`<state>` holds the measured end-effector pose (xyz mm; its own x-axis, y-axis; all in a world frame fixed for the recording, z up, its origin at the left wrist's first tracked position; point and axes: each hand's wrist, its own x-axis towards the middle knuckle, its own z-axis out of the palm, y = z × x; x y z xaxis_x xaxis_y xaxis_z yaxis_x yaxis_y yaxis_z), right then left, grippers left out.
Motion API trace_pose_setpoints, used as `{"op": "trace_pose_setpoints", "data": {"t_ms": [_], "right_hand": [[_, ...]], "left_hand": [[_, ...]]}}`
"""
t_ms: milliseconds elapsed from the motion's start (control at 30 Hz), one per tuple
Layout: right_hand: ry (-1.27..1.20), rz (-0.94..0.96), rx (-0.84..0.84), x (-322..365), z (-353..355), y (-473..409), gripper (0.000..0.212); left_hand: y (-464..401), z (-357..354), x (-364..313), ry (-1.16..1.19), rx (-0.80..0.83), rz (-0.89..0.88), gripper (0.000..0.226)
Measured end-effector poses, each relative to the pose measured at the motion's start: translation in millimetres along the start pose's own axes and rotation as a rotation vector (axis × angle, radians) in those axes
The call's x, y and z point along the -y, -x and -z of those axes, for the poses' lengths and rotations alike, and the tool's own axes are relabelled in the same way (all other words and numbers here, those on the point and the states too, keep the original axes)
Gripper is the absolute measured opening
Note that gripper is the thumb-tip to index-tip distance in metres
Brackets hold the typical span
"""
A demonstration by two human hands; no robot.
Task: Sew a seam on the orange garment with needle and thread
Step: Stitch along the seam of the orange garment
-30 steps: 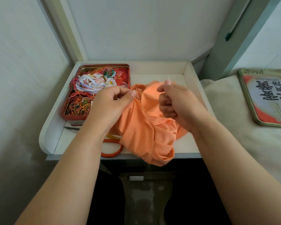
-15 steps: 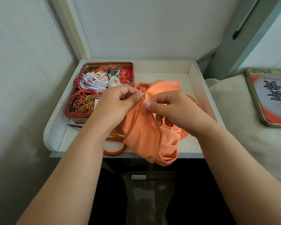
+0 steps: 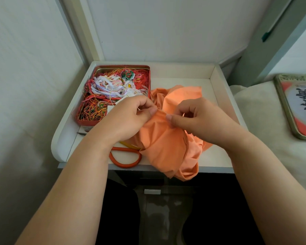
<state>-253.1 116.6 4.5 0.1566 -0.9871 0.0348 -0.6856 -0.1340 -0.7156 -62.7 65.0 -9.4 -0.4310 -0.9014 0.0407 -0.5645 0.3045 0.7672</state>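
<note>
Orange garment [image 3: 168, 142] bunched on table [image 3: 184, 82], front edge hanging over. Left hand [image 3: 131, 119] fingers pinching fabric fold. Right hand [image 3: 198, 119] fingers pinching needle [image 3: 163, 111] at same fold, between both thumbs. Thread tin [image 3: 113, 92] just left.

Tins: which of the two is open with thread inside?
The red tin on the white tray, behind the left hand; it brims with tangled threads. The other tin, on the cloth at right, shows only a printed face.
</note>
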Motion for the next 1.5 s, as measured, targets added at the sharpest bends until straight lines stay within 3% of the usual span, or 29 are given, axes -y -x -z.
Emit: {"op": "trace_pose_setpoints", "data": {"t_ms": [900,1200,1367,1500], "right_hand": [[0.028,-0.071,0.023,-4.7,1.0,-2.2,0.030],[0.082,-0.158,-0.048,1.1,-12.1,-4.0,0.042],[-0.147,-0.221,0.017,1.6,-6.2,-5.7,0.051],[-0.299,-0.241,0.188,2.1,3.2,-1.4,0.037]], "left_hand": [[2.2,-8.0,-8.2,-0.003,-0.094,-0.051,0.010],[1.6,-21.5,-10.8,-0.201,-0.161,-0.263,0.003],[1.8,-23.0,-8.2,-0.209,-0.199,-0.218,0.007],[2.2,-19.2,-9.1,-0.155,-0.276,-0.212,0.005]]}}
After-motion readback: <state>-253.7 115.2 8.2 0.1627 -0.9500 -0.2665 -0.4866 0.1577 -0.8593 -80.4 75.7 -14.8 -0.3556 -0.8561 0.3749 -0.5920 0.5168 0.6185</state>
